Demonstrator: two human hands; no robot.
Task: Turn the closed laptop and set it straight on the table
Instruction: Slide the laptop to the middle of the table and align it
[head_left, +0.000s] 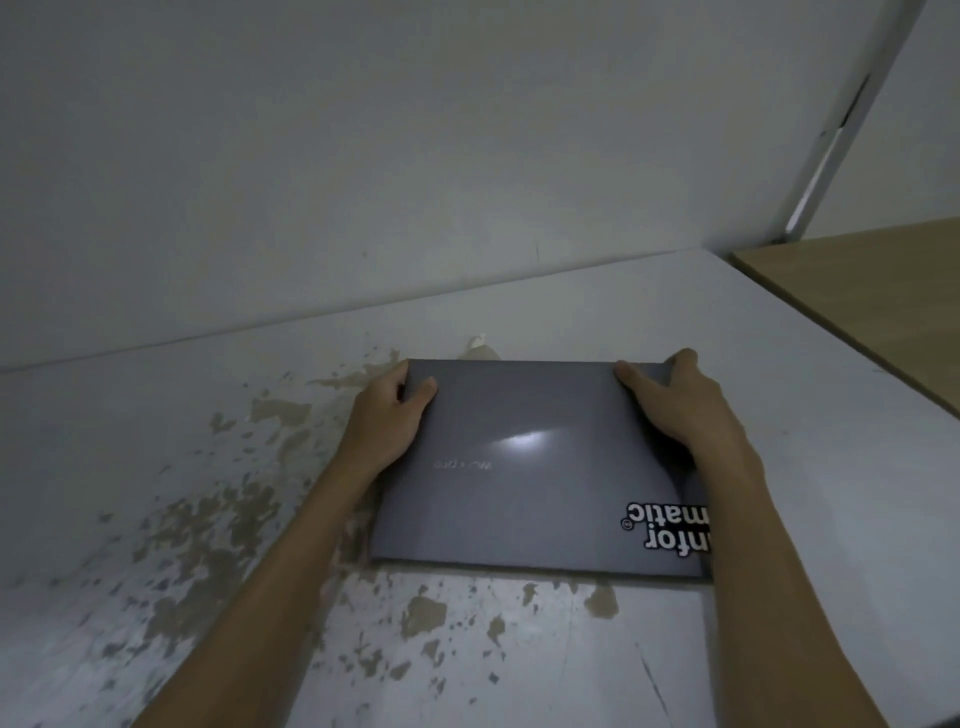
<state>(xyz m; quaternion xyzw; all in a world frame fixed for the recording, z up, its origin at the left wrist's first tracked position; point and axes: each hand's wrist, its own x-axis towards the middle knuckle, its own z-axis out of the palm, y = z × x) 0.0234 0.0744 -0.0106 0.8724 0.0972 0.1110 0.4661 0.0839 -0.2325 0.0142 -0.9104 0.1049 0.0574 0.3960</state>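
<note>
A closed grey laptop (524, 467) lies flat on the white table (156, 467), its lid up and its far edge roughly parallel to the wall. A black-and-white sticker (667, 527) sits upside down at its near right corner. My left hand (387, 415) grips the far left corner, thumb on the lid and fingers down the side. My right hand (675, 400) grips the far right corner the same way, its forearm covering the laptop's right edge.
The table's white coating is peeled in brown patches (218, 525) left of and in front of the laptop. A white wall (363, 156) stands close behind. A light wooden surface (872, 296) adjoins at the far right. A small white scrap (478, 343) lies just behind the laptop.
</note>
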